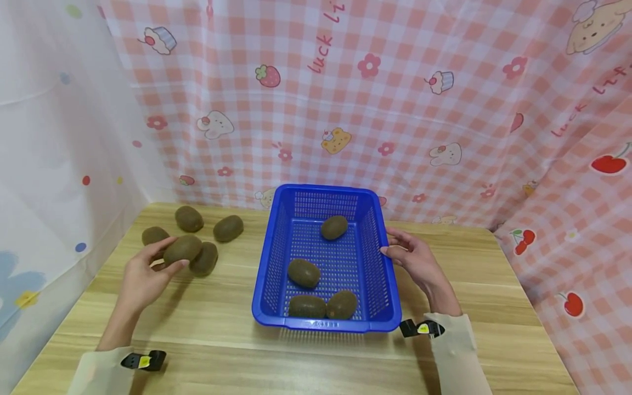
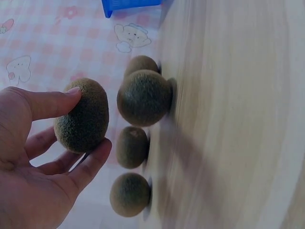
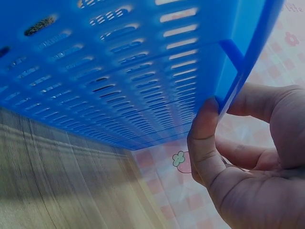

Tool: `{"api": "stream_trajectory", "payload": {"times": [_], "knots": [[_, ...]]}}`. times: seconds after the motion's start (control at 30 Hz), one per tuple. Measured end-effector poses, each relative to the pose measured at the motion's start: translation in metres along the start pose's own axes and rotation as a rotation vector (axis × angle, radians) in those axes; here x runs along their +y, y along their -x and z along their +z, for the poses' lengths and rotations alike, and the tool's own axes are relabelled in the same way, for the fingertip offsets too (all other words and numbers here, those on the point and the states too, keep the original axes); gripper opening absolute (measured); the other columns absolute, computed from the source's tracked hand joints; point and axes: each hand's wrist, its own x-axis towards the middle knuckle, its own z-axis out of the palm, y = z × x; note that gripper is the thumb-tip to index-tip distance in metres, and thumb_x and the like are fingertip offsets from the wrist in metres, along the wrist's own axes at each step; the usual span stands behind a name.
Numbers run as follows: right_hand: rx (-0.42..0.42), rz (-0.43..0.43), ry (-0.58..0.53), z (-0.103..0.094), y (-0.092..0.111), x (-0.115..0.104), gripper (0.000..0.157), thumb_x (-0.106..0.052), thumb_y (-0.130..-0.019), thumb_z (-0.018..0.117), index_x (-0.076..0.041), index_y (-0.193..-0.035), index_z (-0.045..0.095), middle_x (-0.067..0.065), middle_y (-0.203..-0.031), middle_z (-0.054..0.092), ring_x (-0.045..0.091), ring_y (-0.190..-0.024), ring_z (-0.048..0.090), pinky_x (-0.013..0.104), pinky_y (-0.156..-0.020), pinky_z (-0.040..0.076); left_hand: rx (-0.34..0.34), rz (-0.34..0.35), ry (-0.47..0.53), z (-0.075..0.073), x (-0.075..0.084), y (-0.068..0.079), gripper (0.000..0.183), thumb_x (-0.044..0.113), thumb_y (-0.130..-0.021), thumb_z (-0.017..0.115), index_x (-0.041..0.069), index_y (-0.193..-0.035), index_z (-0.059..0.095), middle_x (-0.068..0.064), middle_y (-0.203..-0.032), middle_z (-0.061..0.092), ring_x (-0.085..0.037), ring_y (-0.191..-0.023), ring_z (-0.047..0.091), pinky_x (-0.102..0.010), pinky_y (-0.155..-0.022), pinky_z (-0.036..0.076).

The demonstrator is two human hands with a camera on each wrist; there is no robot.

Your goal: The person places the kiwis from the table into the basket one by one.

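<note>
My left hand pinches a brown kiwi between thumb and fingers; the left wrist view shows this kiwi raised off the table. Around that hand several more kiwis lie on the wood, among them one at the back and one to the right. In the middle stands a blue plastic basket with slotted walls. Inside it are several kiwis, one of them toward the far end. My right hand grips the basket's right rim, thumb on one side and fingers on the other, as the right wrist view shows.
The wooden table ends at a pink checked cloth hung behind and on the right. A white patterned cloth hangs on the left. A black strap device sits at each wrist.
</note>
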Motion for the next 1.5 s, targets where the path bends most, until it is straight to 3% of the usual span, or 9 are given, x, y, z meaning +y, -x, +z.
{"api": "stream_trajectory", "payload": {"times": [0.47, 0.9, 1.23, 1.5], "knots": [[-0.003, -0.009, 0.023, -0.001, -0.001, 0.003, 0.062, -0.009, -0.098, 0.067, -0.003, -0.154, 0.043, 0.018, -0.124, 0.059, 0.006, -0.092, 0.068, 0.027, -0.090, 0.060, -0.013, 0.040, 0.030, 0.013, 0.017, -0.008, 0.057, 0.018, -0.093, 0.078, 0.009, -0.145, 0.058, -0.017, -0.133, 0.060, 0.009, -0.110, 0.049, -0.001, -0.084, 0.048], [0.006, -0.005, 0.062, 0.001, -0.001, 0.002, 0.062, -0.012, -0.097, 0.067, -0.005, -0.154, 0.044, 0.019, -0.128, 0.058, 0.010, -0.096, 0.068, 0.029, -0.090, 0.060, -0.035, 0.015, 0.111, 0.023, 0.038, -0.017, 0.059, 0.027, -0.094, 0.077, 0.015, -0.148, 0.056, -0.014, -0.148, 0.054, -0.029, -0.125, 0.056, -0.002, -0.084, 0.049], [0.006, -0.008, 0.065, 0.001, -0.001, 0.003, 0.062, -0.013, -0.097, 0.068, -0.004, -0.154, 0.044, 0.020, -0.127, 0.059, 0.008, -0.096, 0.067, 0.025, -0.089, 0.059, -0.033, 0.031, 0.132, 0.029, 0.053, -0.025, 0.059, 0.031, -0.094, 0.076, 0.015, -0.148, 0.056, -0.014, -0.146, 0.057, -0.032, -0.128, 0.058, -0.001, -0.085, 0.048], [0.001, -0.012, 0.068, 0.000, -0.001, 0.002, 0.062, -0.012, -0.098, 0.067, -0.004, -0.155, 0.043, 0.022, -0.128, 0.059, 0.008, -0.096, 0.067, 0.023, -0.088, 0.059, -0.040, 0.071, 0.175, 0.037, 0.068, -0.034, 0.058, 0.025, -0.093, 0.078, 0.015, -0.147, 0.058, -0.014, -0.144, 0.058, -0.031, -0.126, 0.059, -0.004, -0.084, 0.050]]}}
